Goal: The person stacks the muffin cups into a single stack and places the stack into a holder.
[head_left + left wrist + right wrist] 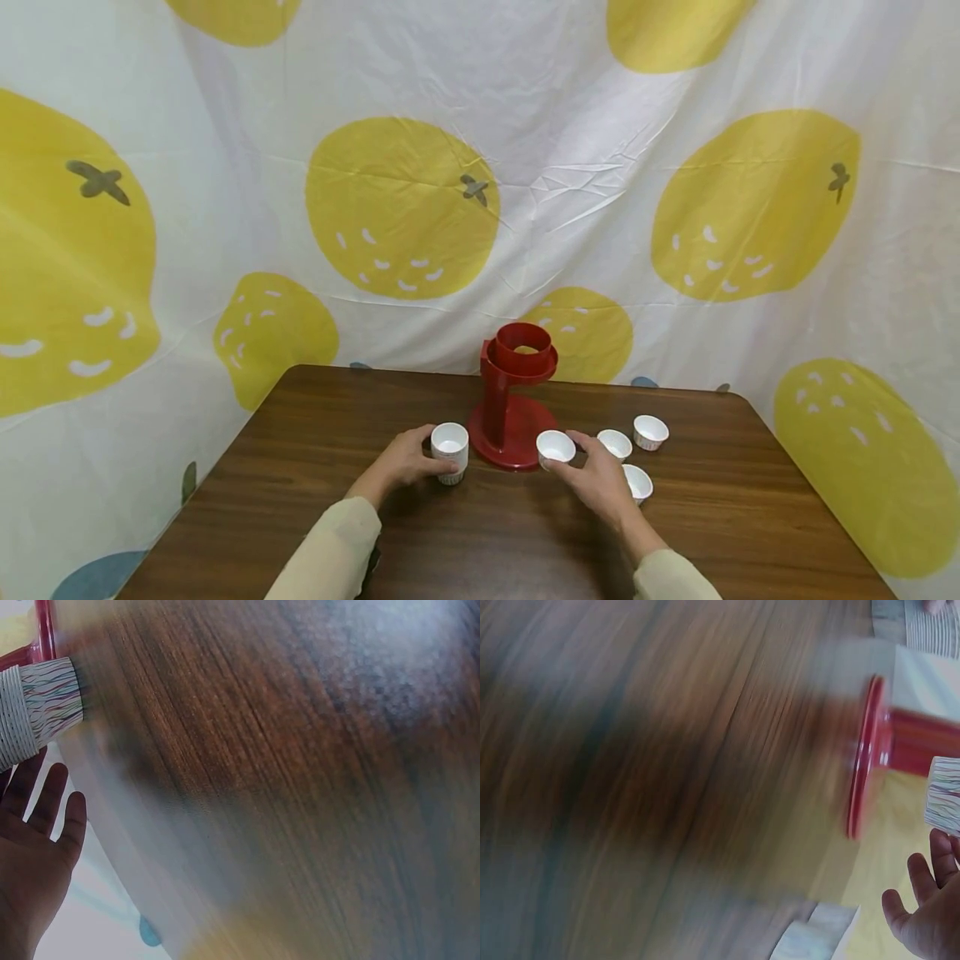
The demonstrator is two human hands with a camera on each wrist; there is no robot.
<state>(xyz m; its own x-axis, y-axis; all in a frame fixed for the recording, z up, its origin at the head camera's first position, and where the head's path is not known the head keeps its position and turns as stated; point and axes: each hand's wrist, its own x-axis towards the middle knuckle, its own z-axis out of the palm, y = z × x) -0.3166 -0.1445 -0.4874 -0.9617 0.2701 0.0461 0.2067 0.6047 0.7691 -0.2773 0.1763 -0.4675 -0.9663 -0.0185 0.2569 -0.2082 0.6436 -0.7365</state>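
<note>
Our left hand (403, 458) clamps its fingers around stacked cups (454, 450); our right hand (598, 478) pinches a single cup (556, 447): probably light, stiff, breakable, best held by the sides.

Hands (596, 479) grip white cups (556, 446) near red stand (497, 408), brown table (322, 425).

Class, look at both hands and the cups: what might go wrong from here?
The left hand grips stacked cups; the upper might tip off. The right hand holds a cup close to the red stand and might bump it. It could also brush the loose cups nearby.
</note>
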